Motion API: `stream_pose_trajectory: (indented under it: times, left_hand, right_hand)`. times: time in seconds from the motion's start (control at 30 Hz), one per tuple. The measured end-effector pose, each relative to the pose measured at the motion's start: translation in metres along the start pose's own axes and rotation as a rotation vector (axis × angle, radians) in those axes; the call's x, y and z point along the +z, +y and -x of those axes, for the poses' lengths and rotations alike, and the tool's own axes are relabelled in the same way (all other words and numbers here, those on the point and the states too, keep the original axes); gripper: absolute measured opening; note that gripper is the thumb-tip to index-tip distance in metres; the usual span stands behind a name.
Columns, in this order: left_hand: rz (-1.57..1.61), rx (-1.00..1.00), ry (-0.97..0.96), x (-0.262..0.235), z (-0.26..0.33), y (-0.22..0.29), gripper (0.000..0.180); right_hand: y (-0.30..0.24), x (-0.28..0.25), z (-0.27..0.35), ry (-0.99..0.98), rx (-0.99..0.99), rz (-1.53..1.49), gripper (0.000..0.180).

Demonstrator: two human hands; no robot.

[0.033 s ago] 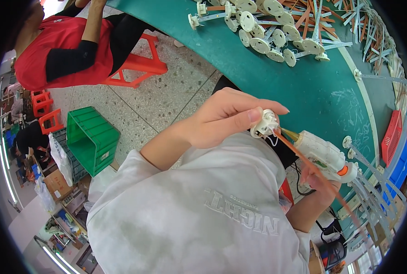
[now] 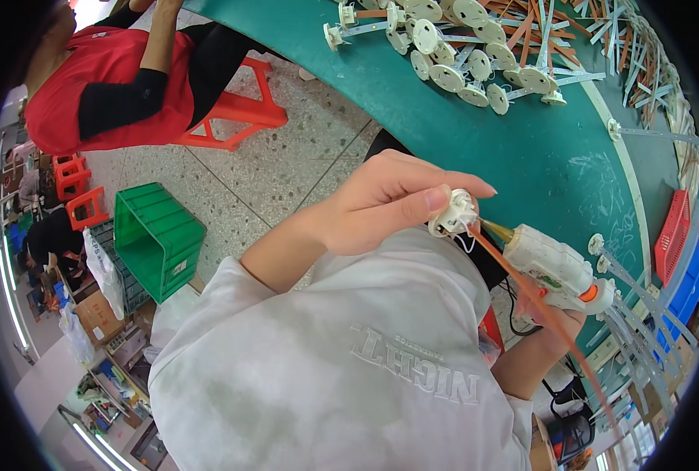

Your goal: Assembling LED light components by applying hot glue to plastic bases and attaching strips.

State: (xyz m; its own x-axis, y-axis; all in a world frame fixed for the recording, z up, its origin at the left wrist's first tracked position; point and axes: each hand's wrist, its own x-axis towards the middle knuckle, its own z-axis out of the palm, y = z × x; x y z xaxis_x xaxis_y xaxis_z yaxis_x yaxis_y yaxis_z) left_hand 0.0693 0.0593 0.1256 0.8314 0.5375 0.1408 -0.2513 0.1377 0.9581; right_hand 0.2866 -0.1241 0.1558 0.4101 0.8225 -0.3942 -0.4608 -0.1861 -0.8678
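My left hand (image 2: pixel 389 206) pinches a small white round plastic holder (image 2: pixel 459 212) between thumb and fingers, above the table's near edge. From the holder a long orange-brown strip (image 2: pixel 542 302) slants down to the right, with a thin white wire looped beside its upper end. My right hand (image 2: pixel 534 302) grips a white glue gun (image 2: pixel 549 263), partly hidden behind the gun and the strip. The gun's yellowish nozzle (image 2: pixel 498 231) points at the holder and sits close to it; whether they touch I cannot tell.
Many white discs with strips (image 2: pixel 447 77) pile on the green table (image 2: pixel 522 149). Loose strips (image 2: pixel 640 71) lie farther right, above a red basket (image 2: pixel 673 235). More strips with holders (image 2: pixel 624 314) lie right of the gun. A person in red (image 2: pixel 122 86) sits at left; a green crate (image 2: pixel 161 239) stands below.
The strip's lower part has swung slightly. The glue gun's nozzle has shifted very slightly; both hands keep their holds.
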Motion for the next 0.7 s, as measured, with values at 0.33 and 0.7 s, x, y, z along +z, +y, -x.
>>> stream_pose_trajectory:
  times: [0.33, 0.7]
  left_hand:
    - [-0.201, 0.051, -0.085, -0.007, -0.001, 0.006, 0.041]
    - [-0.494, 0.168, -0.061, -0.007, -0.001, 0.012, 0.039]
  right_hand:
    - [0.000, -0.004, -0.002, -0.078, 0.001, 0.045, 0.044]
    - [-0.003, -0.001, -0.006, -0.198, -0.077, 0.219, 0.038]
